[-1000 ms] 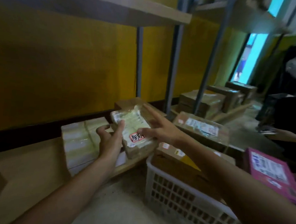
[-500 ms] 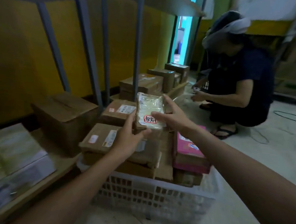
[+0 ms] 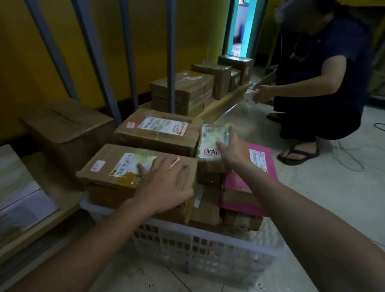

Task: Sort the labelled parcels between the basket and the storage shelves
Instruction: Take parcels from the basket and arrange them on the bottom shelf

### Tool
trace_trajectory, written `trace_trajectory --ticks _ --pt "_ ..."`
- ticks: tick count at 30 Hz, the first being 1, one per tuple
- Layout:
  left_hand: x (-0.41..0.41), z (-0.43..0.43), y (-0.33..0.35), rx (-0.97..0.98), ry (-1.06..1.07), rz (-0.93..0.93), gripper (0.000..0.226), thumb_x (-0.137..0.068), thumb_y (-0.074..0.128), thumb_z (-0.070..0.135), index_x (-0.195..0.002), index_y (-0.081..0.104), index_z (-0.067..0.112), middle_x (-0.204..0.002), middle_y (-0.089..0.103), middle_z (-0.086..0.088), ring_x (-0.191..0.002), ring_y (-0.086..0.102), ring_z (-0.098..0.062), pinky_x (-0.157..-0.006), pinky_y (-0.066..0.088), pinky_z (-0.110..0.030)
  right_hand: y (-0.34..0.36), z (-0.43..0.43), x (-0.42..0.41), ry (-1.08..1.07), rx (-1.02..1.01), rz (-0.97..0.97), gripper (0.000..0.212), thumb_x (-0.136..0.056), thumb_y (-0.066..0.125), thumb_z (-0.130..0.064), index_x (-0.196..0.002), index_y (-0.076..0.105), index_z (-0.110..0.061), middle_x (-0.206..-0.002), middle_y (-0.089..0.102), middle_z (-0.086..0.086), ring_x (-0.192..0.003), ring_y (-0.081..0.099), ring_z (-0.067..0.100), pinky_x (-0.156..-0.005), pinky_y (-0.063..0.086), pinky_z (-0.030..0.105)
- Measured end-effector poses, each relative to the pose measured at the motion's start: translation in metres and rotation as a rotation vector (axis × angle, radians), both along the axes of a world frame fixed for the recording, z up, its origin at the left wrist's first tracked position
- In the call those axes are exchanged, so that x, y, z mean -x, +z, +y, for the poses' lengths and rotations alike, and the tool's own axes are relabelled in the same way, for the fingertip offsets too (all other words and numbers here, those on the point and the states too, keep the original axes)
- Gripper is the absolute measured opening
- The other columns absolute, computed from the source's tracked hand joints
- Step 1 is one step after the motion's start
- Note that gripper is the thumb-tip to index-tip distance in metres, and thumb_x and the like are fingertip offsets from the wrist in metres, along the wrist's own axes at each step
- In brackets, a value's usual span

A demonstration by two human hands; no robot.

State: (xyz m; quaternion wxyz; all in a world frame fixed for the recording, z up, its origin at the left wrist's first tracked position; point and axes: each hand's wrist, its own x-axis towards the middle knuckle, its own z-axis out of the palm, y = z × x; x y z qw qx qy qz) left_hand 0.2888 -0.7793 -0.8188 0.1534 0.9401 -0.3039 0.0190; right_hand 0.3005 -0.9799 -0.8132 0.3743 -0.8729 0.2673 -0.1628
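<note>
Left hand (image 3: 162, 184) flat, fingers spread on near-left parcel (image 3: 139, 172) atop basket (image 3: 204, 235), right hand (image 3: 233, 150) gripping taped parcel (image 3: 211, 142), long axis pointing away toward far edge.

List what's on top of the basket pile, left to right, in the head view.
Brown parcel under the left hand, left hand, small taped parcel with the red-bordered sticker, right hand, pink parcel.

One head-worn camera is looking forward and down from close above, taking in the basket (image 3: 204, 238) just beyond both forearms, with the shelves (image 3: 222, 102) lying farther ahead.
</note>
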Motion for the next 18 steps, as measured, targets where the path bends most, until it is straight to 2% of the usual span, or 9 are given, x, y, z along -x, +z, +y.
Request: trace_trajectory --ticks 2,4,6,9,11,13,14,18 --pt "-0.001 0.005 -0.002 -0.003 -0.01 -0.001 0.066 -0.076 0.056 0.056 -0.134 0.03 0.039 -0.148 0.023 0.01 -0.137 0.014 -0.016 -0.11 0.008 -0.063 -0.009 0.003 -0.007 -0.06 0.052 0.079 0.055 -0.096 0.043 -0.033 -0.145 0.027 -0.013 -0.128 0.055 0.022 -0.121 0.048 0.038 -0.097 0.039 0.041" --pt "0.0 0.01 -0.006 -0.012 -0.03 -0.012 0.068 -0.076 0.056 0.057 -0.135 0.027 0.039 -0.149 0.021 0.01 -0.138 0.013 -0.015 -0.111 0.007 -0.063 -0.013 0.003 -0.015 -0.138 0.091 0.135 0.047 -0.097 0.037 -0.037 -0.129 0.047 -0.005 -0.123 0.058 0.021 -0.117 0.049 0.037 -0.097 0.037 0.042" --pt "0.001 0.01 -0.009 -0.006 -0.031 -0.031 0.068 -0.077 0.056 0.056 -0.136 0.027 0.039 -0.149 0.021 0.01 -0.138 0.012 -0.015 -0.111 0.006 -0.062 -0.012 0.004 -0.023 -0.186 0.097 0.176 0.046 -0.096 0.036 -0.037 -0.118 0.056 -0.001 -0.123 0.057 0.02 -0.117 0.048 0.035 -0.099 0.033 0.042" --pt "0.002 0.007 -0.012 0.022 -0.027 -0.038 0.066 -0.077 0.056 0.054 -0.135 0.029 0.038 -0.148 0.022 0.009 -0.138 0.012 -0.016 -0.111 0.003 -0.063 -0.011 0.008 -0.03 -0.214 0.099 0.201 0.044 -0.096 0.038 -0.033 -0.12 0.054 -0.001 -0.125 0.056 0.018 -0.118 0.049 0.034 -0.102 0.035 0.043" --pt "0.001 0.007 -0.014 0.031 -0.025 -0.043 0.065 -0.077 0.055 0.055 -0.134 0.03 0.038 -0.147 0.023 0.009 -0.137 0.013 -0.015 -0.11 0.002 -0.063 -0.009 0.006 -0.031 -0.191 0.143 0.202 0.039 -0.094 0.041 -0.03 -0.115 0.056 0.0 -0.117 0.059 0.017 -0.106 0.054 0.032 -0.089 0.042 0.037" --pt "0.001 0.006 -0.017 0.036 -0.025 -0.06 0.064 -0.077 0.054 0.055 -0.133 0.03 0.037 -0.147 0.023 0.009 -0.137 0.013 -0.016 -0.109 0.0 -0.064 -0.004 -0.001 -0.031 -0.134 0.199 0.214 0.033 -0.092 0.045 -0.027 -0.107 0.059 -0.001 -0.111 0.061 0.017 -0.096 0.056 0.032 -0.073 0.039 0.032" --pt "0.001 0.005 -0.018 0.045 -0.024 -0.068 0.063 -0.077 0.054 0.055 -0.133 0.031 0.037 -0.147 0.024 0.008 -0.137 0.013 -0.016 -0.108 0.0 -0.064 -0.002 -0.004 -0.031 -0.108 0.213 0.218 0.032 -0.092 0.047 -0.027 -0.105 0.059 -0.001 -0.111 0.061 0.018 -0.096 0.056 0.033 -0.07 0.037 0.031" --pt "0.002 0.005 -0.017 0.061 -0.025 -0.068 0.061 -0.076 0.054 0.055 -0.131 0.034 0.036 -0.145 0.026 0.008 -0.136 0.013 -0.016 -0.109 0.0 -0.064 -0.013 -0.008 -0.029 -0.078 0.166 0.19 0.04 -0.092 0.051 -0.032 -0.113 0.057 0.002 -0.118 0.058 0.022 -0.105 0.056 0.036 -0.074 0.038 0.032"
